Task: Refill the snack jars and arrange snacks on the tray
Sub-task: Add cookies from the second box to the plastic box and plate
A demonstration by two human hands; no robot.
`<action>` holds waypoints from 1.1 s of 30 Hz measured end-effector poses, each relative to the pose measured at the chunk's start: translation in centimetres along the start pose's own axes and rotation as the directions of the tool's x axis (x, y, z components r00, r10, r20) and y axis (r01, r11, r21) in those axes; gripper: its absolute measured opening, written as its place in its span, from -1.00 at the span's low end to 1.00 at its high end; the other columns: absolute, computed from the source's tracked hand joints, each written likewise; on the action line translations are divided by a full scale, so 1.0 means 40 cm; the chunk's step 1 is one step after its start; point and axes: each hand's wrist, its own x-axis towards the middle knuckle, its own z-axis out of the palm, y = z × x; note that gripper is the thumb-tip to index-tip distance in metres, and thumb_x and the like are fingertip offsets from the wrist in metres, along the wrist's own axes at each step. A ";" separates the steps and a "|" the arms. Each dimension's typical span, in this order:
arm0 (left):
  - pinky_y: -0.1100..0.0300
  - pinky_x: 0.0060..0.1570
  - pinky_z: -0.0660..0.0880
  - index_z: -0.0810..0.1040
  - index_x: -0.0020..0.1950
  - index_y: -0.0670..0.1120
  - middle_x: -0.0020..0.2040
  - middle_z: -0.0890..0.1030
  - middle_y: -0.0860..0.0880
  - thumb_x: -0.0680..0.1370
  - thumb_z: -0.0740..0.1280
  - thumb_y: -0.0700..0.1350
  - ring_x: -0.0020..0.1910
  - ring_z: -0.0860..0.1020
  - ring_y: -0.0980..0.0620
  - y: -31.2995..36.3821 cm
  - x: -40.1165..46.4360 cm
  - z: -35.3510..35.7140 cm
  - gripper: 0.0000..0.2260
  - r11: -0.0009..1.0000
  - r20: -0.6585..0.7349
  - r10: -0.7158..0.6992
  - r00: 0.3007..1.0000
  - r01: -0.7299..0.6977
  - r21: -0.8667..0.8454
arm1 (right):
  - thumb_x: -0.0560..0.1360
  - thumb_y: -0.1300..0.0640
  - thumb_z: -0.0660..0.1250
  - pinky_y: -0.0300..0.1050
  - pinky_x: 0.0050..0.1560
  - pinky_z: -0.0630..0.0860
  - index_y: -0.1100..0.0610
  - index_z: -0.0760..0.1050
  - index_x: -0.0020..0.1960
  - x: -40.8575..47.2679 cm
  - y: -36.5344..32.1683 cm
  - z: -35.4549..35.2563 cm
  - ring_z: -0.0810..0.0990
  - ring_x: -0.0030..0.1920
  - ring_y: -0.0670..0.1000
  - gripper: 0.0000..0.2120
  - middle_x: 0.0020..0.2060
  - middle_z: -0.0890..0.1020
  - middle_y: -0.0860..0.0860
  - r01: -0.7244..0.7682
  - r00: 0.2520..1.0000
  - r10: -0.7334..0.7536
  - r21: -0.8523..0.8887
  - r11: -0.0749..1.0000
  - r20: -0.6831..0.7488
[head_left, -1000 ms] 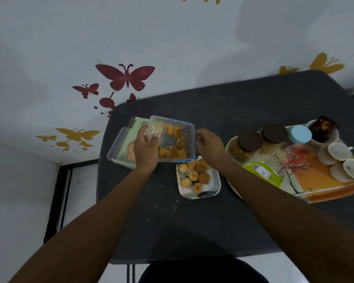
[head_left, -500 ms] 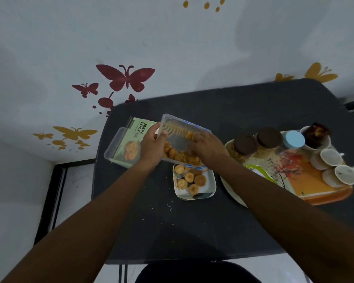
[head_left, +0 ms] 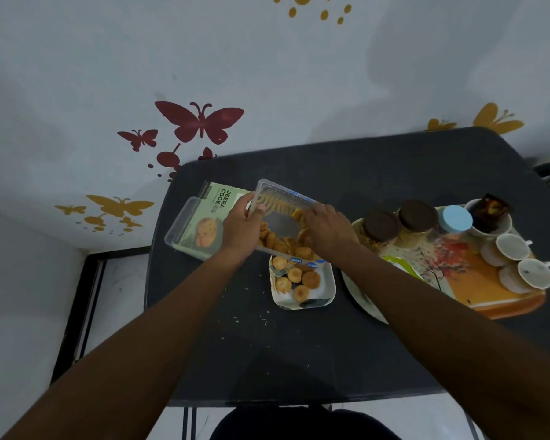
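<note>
Above plate (head_left: 326,292): left hand (head_left: 240,228) grips tilted container (head_left: 281,222); right hand (head_left: 326,230) reaches inside, grip hidden.

**Clearance around the plate**

Near half of table (head_left: 299,354) open, crumbs only. Far right corner open behind tray (head_left: 502,300). Square plate (head_left: 326,282) hemmed in: tilted clear container (head_left: 283,217) overhangs its far edge, round plate (head_left: 359,296) just beside it on the right. Cookie box (head_left: 213,217) and lid (head_left: 185,223) block far left. Tray crowded with jars (head_left: 380,225) and cups (head_left: 511,247).
</note>
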 end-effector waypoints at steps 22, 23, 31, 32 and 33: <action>0.07 0.00 0.56 0.49 0.43 0.12 0.13 0.62 0.04 0.66 0.29 0.02 0.03 0.61 0.07 0.010 0.017 -0.005 -0.67 0.999 0.013 -0.033 0.999 0.033 0.023 | 0.52 0.02 0.35 0.06 0.14 0.44 0.07 0.49 0.16 0.016 -0.002 0.012 0.48 0.23 0.15 -0.75 0.17 0.59 0.07 0.020 0.991 -0.032 0.088 0.996 0.131; 0.09 -0.01 0.56 0.49 0.44 0.12 0.12 0.61 0.05 0.66 0.29 0.03 0.03 0.60 0.08 0.008 0.017 -0.005 -0.67 0.999 0.018 -0.032 0.999 0.032 0.026 | 0.51 0.01 0.36 0.06 0.14 0.44 0.07 0.49 0.14 0.015 -0.001 0.014 0.49 0.23 0.15 -0.75 0.16 0.59 0.07 0.016 0.991 -0.029 0.101 0.995 0.129; 0.23 -0.16 0.45 0.49 0.44 0.13 0.00 0.57 0.19 0.66 0.29 0.05 -0.06 0.58 0.19 0.006 0.013 0.008 -0.67 0.998 0.020 -0.020 1.000 0.018 0.055 | 0.42 -0.05 0.46 0.06 0.10 0.43 0.02 0.45 0.13 0.009 0.014 0.032 0.50 0.19 0.13 -0.64 0.14 0.59 0.03 0.022 0.995 -0.033 0.119 0.993 0.092; 0.27 -0.20 0.43 0.48 0.44 0.13 -0.01 0.57 0.20 0.66 0.29 0.05 -0.09 0.58 0.20 0.005 0.013 0.008 -0.67 0.998 0.016 -0.023 1.000 0.022 0.056 | 0.41 -0.04 0.47 0.06 0.09 0.44 0.02 0.45 0.14 0.008 0.015 0.032 0.51 0.18 0.13 -0.63 0.14 0.59 0.03 0.031 0.996 -0.041 0.130 0.991 0.078; 0.28 -0.23 0.43 0.48 0.44 0.14 -0.02 0.56 0.20 0.66 0.29 0.04 -0.11 0.58 0.20 0.003 0.013 0.008 -0.66 0.998 0.011 -0.030 0.999 0.029 0.053 | 0.40 -0.03 0.48 0.05 0.07 0.46 0.02 0.45 0.14 0.006 0.016 0.032 0.53 0.16 0.13 -0.62 0.12 0.60 0.03 0.040 0.997 -0.050 0.138 0.990 0.066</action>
